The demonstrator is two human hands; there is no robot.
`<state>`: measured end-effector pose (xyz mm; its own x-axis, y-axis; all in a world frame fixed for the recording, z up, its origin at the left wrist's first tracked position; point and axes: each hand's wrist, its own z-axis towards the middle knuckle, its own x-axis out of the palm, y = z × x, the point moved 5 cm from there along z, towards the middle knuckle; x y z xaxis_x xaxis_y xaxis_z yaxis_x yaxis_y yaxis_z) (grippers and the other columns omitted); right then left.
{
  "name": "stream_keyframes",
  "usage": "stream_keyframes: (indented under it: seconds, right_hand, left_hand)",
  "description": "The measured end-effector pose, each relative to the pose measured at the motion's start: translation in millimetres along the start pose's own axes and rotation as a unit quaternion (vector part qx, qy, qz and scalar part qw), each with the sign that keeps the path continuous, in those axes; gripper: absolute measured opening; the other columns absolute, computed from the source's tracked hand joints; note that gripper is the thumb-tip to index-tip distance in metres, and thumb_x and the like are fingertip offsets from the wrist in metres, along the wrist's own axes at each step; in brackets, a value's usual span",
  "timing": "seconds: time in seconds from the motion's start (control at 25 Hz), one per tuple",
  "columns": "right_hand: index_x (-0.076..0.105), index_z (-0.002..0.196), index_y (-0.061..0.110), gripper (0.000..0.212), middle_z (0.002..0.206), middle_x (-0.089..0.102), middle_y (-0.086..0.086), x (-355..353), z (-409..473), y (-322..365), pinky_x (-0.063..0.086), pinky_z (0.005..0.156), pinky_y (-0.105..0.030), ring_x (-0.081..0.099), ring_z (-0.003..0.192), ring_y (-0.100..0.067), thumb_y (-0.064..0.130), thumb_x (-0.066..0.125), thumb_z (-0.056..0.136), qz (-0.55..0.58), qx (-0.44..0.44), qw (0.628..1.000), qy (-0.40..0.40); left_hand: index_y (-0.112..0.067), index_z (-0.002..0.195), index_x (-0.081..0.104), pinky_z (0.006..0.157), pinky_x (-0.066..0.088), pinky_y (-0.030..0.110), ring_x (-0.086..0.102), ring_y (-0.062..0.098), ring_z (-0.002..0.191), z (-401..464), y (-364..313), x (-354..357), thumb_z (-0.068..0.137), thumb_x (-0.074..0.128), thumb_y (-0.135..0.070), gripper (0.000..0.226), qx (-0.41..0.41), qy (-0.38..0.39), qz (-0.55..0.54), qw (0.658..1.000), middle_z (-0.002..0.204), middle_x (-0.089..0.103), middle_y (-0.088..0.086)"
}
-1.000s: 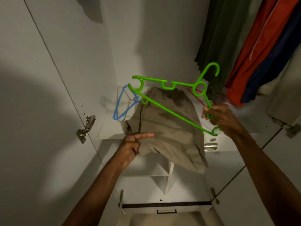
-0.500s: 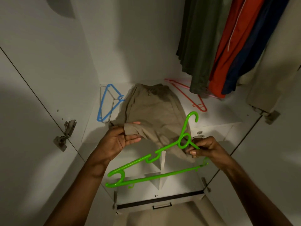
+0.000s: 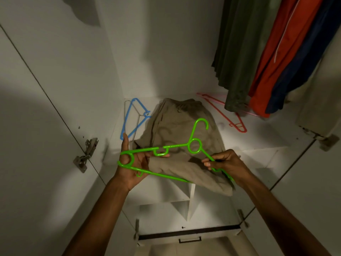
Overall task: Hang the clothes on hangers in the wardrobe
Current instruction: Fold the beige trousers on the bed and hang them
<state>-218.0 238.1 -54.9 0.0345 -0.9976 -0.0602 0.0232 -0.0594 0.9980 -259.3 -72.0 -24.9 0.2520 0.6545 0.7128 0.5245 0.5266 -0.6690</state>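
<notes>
Green hanger [image 3: 162,150] pinched in the right hand [image 3: 226,164], left hand [image 3: 133,163] holding khaki trousers [image 3: 184,137] lying on the wardrobe shelf [image 3: 258,137]: best feed the cloth evenly over the lower bar.

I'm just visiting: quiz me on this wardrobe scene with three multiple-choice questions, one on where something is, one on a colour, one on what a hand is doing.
1. Where does the blue hanger lie?
A. on the shelf, left of the khaki garment
B. on the rail
C. in the drawer

2. What colour is the hanger held in both hands?
A. red
B. green
C. white

3. What is the right hand doing?
A. hanging idle
B. pressing the door
C. pinching the hanger's arm

Answers: 1 A, it lies flat beside the garment. 2 B, the green hanger spans both hands. 3 C, its fingers close on the hanger, while the left hand supports the other end.
</notes>
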Motion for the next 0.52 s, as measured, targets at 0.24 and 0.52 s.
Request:
stream_keyframes:
  seconds: [0.24, 0.52]
  right_hand:
    - [0.084, 0.087, 0.010, 0.022, 0.079, 0.076, -0.021, 11, 20, -4, 0.050, 0.074, -0.031, 0.067, 0.070, -0.022, 0.016, 0.088, 0.067, -0.018, -0.005, 0.998, -0.064]
    - [0.083, 0.083, 0.008, 0.012, 0.077, 0.073, -0.025, 19, 40, -14, 0.044, 0.067, -0.028, 0.059, 0.068, -0.016, 0.008, 0.089, 0.073, -0.059, -0.002, 0.996, -0.073]
  left_hand:
    - [-0.008, 0.152, 0.046, 0.113, 0.021, 0.076, 0.042, 0.045, 0.143, -2, 21, -23, 0.070, 0.028, -0.102, 0.126, 0.001, 0.003, -0.111, 0.994, 0.153, 0.045, 0.028]
    - [-0.021, 0.129, 0.065, 0.104, 0.046, 0.066, 0.068, 0.032, 0.118, -12, 42, -43, 0.082, 0.064, -0.069, 0.067, 0.092, -0.236, -0.057, 0.966, 0.132, 0.069, 0.008]
